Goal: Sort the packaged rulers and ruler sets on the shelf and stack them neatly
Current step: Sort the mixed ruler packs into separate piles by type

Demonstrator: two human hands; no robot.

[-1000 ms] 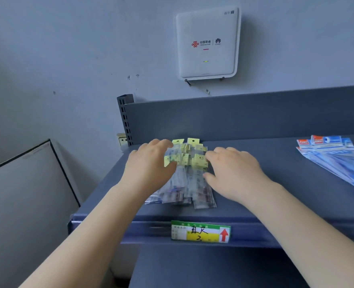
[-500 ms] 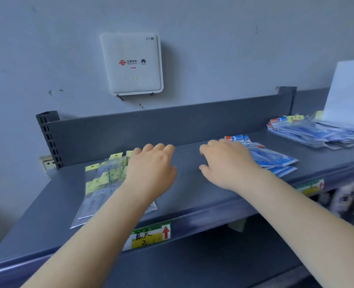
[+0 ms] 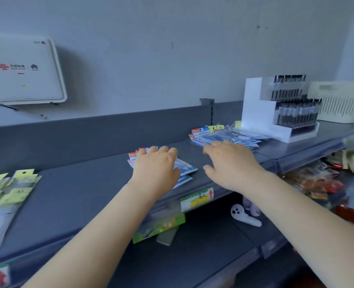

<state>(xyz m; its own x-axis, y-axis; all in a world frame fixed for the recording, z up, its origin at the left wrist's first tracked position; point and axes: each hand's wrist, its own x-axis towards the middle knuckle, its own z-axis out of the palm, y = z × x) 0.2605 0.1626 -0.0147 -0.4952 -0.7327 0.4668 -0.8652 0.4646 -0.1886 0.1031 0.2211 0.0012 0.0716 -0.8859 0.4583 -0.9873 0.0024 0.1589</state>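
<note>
- The grey shelf (image 3: 84, 190) runs from near left to far right, with a low back rail (image 3: 101, 129) along its far edge and a front lip carrying a yellow-green price tag (image 3: 197, 199)
- A bare stretch of shelf lies between the yellow-tagged ruler packs (image 3: 7, 196) at the near left and the blue ruler packs (image 3: 184, 169) in the middle
- A second, looser heap of blue ruler sets (image 3: 224, 135) lies farther right, close to the back rail and just beside a white display stand (image 3: 276, 113); a cream basket (image 3: 340, 100) stands at the far right
- A narrow strip of bare shelf separates the two blue heaps
- The left hand (image 3: 156, 169) reaches forward, palm down, over the middle blue packs, its fingers (image 3: 163, 150) extended and close together; whether they touch the packs cannot be told
- The right hand (image 3: 230, 163) hovers palm down near the front lip, between the two blue heaps, fingers loosely spread with the thumb apart, holding nothing
</note>
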